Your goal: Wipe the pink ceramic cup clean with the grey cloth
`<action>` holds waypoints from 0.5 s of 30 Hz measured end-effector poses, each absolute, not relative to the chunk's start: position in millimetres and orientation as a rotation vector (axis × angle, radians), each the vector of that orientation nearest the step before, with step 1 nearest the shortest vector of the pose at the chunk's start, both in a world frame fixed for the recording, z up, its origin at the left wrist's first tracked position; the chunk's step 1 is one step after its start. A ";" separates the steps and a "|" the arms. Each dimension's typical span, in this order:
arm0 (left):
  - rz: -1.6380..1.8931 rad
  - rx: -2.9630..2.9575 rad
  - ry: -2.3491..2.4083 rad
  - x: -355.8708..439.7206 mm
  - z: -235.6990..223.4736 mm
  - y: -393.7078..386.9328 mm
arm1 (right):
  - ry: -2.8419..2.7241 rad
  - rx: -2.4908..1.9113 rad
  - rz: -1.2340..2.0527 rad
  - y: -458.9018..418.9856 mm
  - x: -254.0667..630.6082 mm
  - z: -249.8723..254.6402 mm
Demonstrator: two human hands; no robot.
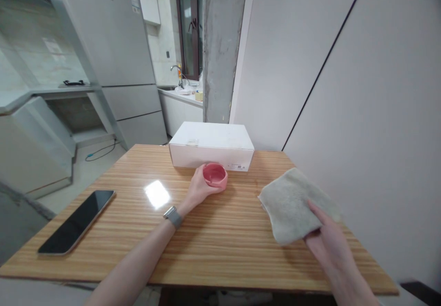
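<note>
A small pink bowl is by the front of a white box on the wooden table. My left hand is closed around the bowl's left side, with a watch on that wrist. Over the table's right side, my right hand pinches a folded grey-green cloth. The thumb lies on top of the cloth and the other fingers are hidden under it.
On the table's left lies a black phone. The wooden table meets a white wall on the right. Behind stand a fridge, a concrete pillar and a sink counter with a faucet.
</note>
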State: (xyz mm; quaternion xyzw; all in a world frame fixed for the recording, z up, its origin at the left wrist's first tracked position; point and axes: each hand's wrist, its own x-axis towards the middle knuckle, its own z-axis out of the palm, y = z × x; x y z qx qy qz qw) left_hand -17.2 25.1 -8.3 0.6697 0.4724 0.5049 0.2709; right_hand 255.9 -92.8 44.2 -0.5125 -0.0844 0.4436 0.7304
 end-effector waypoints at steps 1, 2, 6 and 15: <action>1.361 1.802 1.264 -15.9 -7.2 23.0 | -0.227 -1.132 0.978 -82.3 247.6 45.2; 1.367 1.805 1.251 -14.4 -5.6 20.3 | -0.271 -1.138 1.005 -71.1 237.7 45.3; 1.425 1.854 1.155 -6.7 4.1 6.4 | -0.543 -1.136 1.223 -26.0 190.3 37.7; 1.385 1.489 0.965 -1.9 9.9 -11.4 | -0.856 -1.084 0.857 -10.2 126.6 -0.7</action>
